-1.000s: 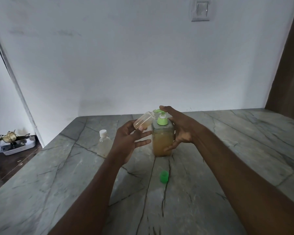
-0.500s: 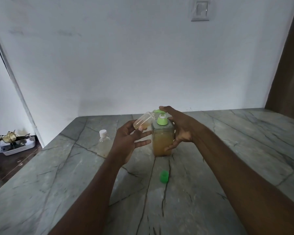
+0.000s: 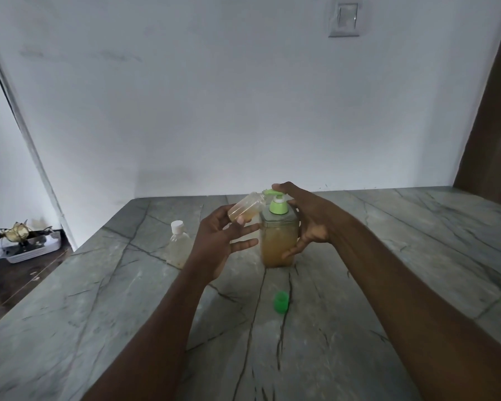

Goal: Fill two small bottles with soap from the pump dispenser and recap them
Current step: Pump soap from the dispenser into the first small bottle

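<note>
A clear square pump dispenser [image 3: 278, 241] with amber soap and a green pump head stands on the stone counter [image 3: 99, 299]. My right hand [image 3: 310, 218] wraps its right side, with the index finger lying on the pump top. My left hand [image 3: 220, 241] holds a small uncapped bottle [image 3: 245, 209] tilted, its mouth at the green spout; a little amber soap lies in it. A second small bottle [image 3: 178, 244] with a white cap stands left of my left hand. A loose green cap [image 3: 281, 302] lies on the counter in front of the dispenser.
The counter runs back to a white wall with a switch plate [image 3: 344, 20]. Its left edge drops to a dark floor where a white tray of clutter [image 3: 23, 244] sits. A brown door frame [image 3: 492, 125] stands at the right.
Almost nothing has moved. Both hands keep the same hold; the pump head and tilted bottle stay in place.
</note>
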